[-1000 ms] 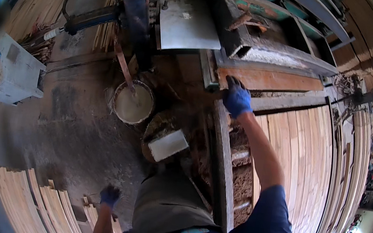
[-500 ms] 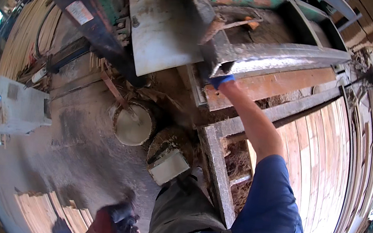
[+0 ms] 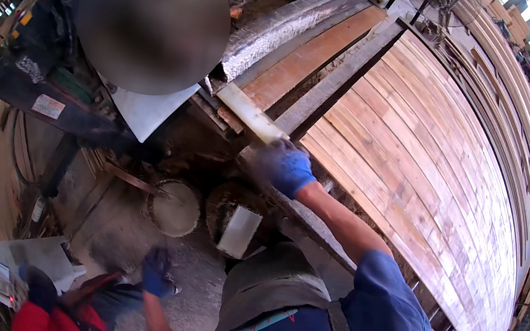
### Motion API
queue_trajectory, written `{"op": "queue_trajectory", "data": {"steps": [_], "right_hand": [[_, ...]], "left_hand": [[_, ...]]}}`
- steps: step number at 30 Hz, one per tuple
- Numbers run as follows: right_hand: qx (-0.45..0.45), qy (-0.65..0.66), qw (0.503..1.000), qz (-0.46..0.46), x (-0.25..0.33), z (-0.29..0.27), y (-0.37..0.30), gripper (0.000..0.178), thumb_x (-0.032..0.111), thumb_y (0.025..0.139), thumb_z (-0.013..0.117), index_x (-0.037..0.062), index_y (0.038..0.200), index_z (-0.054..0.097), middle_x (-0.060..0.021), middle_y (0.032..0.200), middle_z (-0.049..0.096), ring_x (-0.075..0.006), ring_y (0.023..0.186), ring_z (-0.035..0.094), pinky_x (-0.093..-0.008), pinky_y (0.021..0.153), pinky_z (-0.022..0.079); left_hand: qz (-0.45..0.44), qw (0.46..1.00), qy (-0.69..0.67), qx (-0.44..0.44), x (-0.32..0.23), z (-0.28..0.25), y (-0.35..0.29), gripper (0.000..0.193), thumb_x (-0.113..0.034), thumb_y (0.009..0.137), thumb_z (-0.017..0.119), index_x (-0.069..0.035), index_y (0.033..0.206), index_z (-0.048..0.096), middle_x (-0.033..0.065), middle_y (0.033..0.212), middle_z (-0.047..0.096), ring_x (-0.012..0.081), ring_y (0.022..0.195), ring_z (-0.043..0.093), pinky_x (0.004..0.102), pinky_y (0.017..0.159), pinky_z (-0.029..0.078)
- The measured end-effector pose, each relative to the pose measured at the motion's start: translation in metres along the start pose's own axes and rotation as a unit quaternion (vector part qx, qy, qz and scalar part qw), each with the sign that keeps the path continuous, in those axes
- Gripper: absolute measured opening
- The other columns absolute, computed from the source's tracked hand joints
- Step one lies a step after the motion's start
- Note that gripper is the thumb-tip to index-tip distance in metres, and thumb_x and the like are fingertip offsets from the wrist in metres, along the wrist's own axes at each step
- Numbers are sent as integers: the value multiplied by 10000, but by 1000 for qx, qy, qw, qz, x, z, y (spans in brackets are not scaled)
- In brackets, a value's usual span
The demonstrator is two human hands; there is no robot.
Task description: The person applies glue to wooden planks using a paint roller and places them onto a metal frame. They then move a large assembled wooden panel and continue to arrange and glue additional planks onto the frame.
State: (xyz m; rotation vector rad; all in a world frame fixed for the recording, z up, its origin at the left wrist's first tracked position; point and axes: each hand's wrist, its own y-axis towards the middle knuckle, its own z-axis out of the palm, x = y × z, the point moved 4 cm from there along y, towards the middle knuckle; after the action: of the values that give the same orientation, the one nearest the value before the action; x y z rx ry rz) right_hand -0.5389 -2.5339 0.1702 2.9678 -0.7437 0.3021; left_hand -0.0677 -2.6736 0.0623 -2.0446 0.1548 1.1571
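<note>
My right hand [image 3: 285, 167], in a blue glove, is closed around the near end of a pale wooden strip [image 3: 247, 111]. The strip lies slanted across the machine's bed, next to a reddish board [image 3: 307, 60] resting on the rails. My left hand [image 3: 156, 271], also in a blue glove, hangs low beside my body over the dusty floor. It touches nothing I can see, and it is too blurred to show its fingers.
A wide stack of reddish planks [image 3: 427, 168] fills the right side. A steel rail [image 3: 334, 84] runs along it. A round tub [image 3: 173, 207] and a pale block [image 3: 239, 230] sit on the floor. A person in red [image 3: 54, 319] is at lower left; another person stands by the machine.
My right hand has come back from the machine's bed and now grips the pale strip. My head has swung toward the plank stack. My left hand sits higher in view.
</note>
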Motion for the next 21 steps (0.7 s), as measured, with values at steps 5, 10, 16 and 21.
{"op": "queue_trajectory", "data": {"steps": [5,10,16,21], "right_hand": [[-112,58,980,156,-53,-28,-155,178,210,816,621,78,935,625,-174,944,631,-374,908,616,-482,726,508],[-157,-33,921,354,-138,-24,-308,187,215,762,690,72,847,606,-186,802,637,-398,782,623,-473,690,493],[-181,-36,880,438,-180,0,-348,149,169,752,687,92,799,569,-172,785,647,-382,773,643,-464,658,494],[-160,-36,872,462,-182,-1,-348,249,283,765,689,52,807,607,-213,800,651,-400,805,642,-487,704,500]], "left_hand": [[342,928,146,21,-280,-7,8,314,-142,943,606,3,1222,592,155,1091,666,218,947,641,329,822,499],[575,660,398,-273,-437,-74,5,492,-340,848,647,-36,1229,577,210,1157,629,392,993,628,482,866,499],[570,531,454,-433,-579,-113,21,552,-382,841,632,-39,1268,561,234,1263,572,394,1155,559,454,998,441],[494,609,499,-369,-655,-134,56,574,-455,793,649,-79,1222,585,247,1215,589,391,1152,569,476,963,464]]}}
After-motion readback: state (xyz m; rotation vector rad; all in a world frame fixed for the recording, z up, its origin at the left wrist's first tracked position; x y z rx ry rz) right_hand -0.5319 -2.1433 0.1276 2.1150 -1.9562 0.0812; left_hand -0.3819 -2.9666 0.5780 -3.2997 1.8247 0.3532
